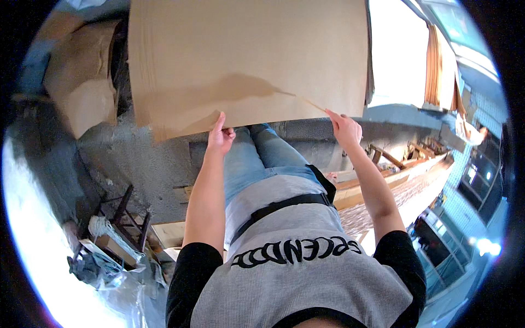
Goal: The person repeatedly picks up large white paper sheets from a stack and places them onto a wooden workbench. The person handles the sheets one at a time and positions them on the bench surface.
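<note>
A broad tan cardboard sheet [246, 49], on what looks like a stack, lies before me, its near edge level with my hands. At that edge is my left hand [220, 139], thumb lying over the cardboard and fingers curled by the rim, closed on the edge. My right hand [345, 130] is closed near the right end of the same edge. Between its fingertips it pinches a thin tan strip [311, 103], which points left over the sheet; its exact kind is unclear. A soft shadow falls across the board.
Brown folded board [82, 76] stands at the far left. Lower left, a dark metal frame [123, 213] sits among clear plastic wrap [131, 295]. Along the right runs a long stack of cardboard [399, 186] with wooden pieces on top. Grey floor [147, 164] shows beneath.
</note>
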### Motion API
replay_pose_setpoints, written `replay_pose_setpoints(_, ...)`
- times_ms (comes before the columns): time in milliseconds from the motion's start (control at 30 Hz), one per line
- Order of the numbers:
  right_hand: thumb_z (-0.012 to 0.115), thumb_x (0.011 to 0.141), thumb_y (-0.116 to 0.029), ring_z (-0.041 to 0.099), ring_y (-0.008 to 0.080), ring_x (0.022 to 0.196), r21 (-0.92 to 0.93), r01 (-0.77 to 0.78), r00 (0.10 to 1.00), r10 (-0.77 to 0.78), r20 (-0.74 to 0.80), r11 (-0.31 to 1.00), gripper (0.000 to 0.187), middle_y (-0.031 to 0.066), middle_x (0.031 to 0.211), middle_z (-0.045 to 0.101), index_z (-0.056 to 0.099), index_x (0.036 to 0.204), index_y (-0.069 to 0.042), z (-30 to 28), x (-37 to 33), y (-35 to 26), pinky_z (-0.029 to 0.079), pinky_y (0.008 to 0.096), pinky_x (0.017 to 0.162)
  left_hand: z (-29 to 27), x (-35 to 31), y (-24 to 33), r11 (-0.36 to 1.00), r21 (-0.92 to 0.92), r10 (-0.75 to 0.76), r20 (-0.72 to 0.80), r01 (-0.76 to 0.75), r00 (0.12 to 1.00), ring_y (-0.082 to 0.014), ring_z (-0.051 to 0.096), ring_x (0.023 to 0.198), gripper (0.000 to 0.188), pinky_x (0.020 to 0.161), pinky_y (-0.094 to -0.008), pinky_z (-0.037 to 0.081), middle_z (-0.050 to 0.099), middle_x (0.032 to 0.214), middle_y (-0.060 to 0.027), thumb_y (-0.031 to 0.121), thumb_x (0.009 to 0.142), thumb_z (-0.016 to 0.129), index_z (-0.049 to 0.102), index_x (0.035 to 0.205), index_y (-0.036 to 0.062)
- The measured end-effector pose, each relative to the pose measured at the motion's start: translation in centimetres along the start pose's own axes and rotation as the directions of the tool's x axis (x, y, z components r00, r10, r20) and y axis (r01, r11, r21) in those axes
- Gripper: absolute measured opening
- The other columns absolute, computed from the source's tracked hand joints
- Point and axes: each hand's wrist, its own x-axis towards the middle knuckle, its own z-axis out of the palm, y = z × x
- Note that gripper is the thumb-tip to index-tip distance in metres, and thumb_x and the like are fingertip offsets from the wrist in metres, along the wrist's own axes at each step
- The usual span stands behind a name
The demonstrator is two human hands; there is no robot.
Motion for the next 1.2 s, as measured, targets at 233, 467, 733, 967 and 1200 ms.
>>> replay_pose_setpoints(233, 0.049, 0.082, -0.021, 0.057, 0.0268, 0.064, 0.026, 0.087, 0.994, -0.085, -0.063, 0.996, 0.028, 0.0063, 0.072, 0.057, 0.056, 0.106, -0.032, -1.3, -0.5, -3.3, 0.046, 0.0382, 0.056, -0.6, 0.4, -0.4, 0.997, -0.071, 0.014, 0.028, -0.012, 1.0, -0.0106, 0.041, 0.041, 0.03, 0.036, -0.0229, 0.028, 0.047, 0.06, 0.0008, 0.028, 0.07, 0.072, 0.051, 0.086, 0.0135)
replay_pose_setpoints(467, 0.054, 0.077, -0.013, 0.053, 0.0201, 0.056, -0.011, 0.545, 0.813, -0.531, -0.24, 0.839, 0.031, 0.004, 0.06, 0.048, 0.059, 0.104, -0.03, -3.3, 4.2, -17.1, 0.043, 0.033, 0.048, 0.0, 0.2, -1.0, 0.99, -0.126, 0.079, 0.102, -0.066, 0.992, -0.0101, 0.042, 0.04, 0.03, 0.037, -0.0232, 0.029, 0.049, 0.062, 0.0011, 0.029, 0.068, 0.072, 0.05, 0.081, 0.0133)
replay_pose_setpoints(733, 0.052, 0.075, -0.012, 0.056, 0.0192, 0.063, -0.174, 0.639, 0.743, -0.659, -0.112, 0.75, 0.033, 0.0033, 0.064, 0.052, 0.06, 0.102, -0.028, -4.1, 4.7, -21.1, 0.046, 0.0325, 0.05, 0.3, 0.5, -0.9, 0.993, -0.084, 0.09, 0.124, -0.08, 0.988, -0.0087, 0.035, 0.042, 0.028, 0.039, -0.022, 0.027, 0.043, 0.063, 0.0029, 0.024, 0.07, 0.072, 0.048, 0.079, 0.0134)
replay_pose_setpoints(967, 0.055, 0.072, -0.011, 0.054, 0.0183, 0.059, -0.187, 0.727, 0.652, -0.75, -0.113, 0.661, 0.031, 0.0019, 0.06, 0.049, 0.061, 0.098, -0.026, -2.9, 5.2, -21.3, 0.044, 0.0314, 0.047, 0.0, 0.8, -0.5, 0.997, 0.026, 0.074, 0.065, -0.076, 0.995, -0.0077, 0.035, 0.048, 0.03, 0.041, -0.0217, 0.028, 0.042, 0.067, 0.0034, 0.026, 0.068, 0.073, 0.049, 0.081, 0.0138)
replay_pose_setpoints(1200, 0.05, 0.074, -0.013, 0.06, 0.0213, 0.075, -0.088, 0.788, 0.609, -0.793, -0.032, 0.609, 0.023, 0.0053, 0.074, 0.06, 0.061, 0.093, -0.018, -5.2, 3.0, -25.7, 0.048, 0.0341, 0.054, -1.1, 2.0, -1.9, 0.986, 0.04, 0.158, 0.064, -0.161, 0.985, -0.0069, 0.038, 0.049, 0.02, 0.041, -0.0223, 0.029, 0.046, 0.067, 0.0023, 0.024, 0.074, 0.067, 0.051, 0.078, 0.0119)
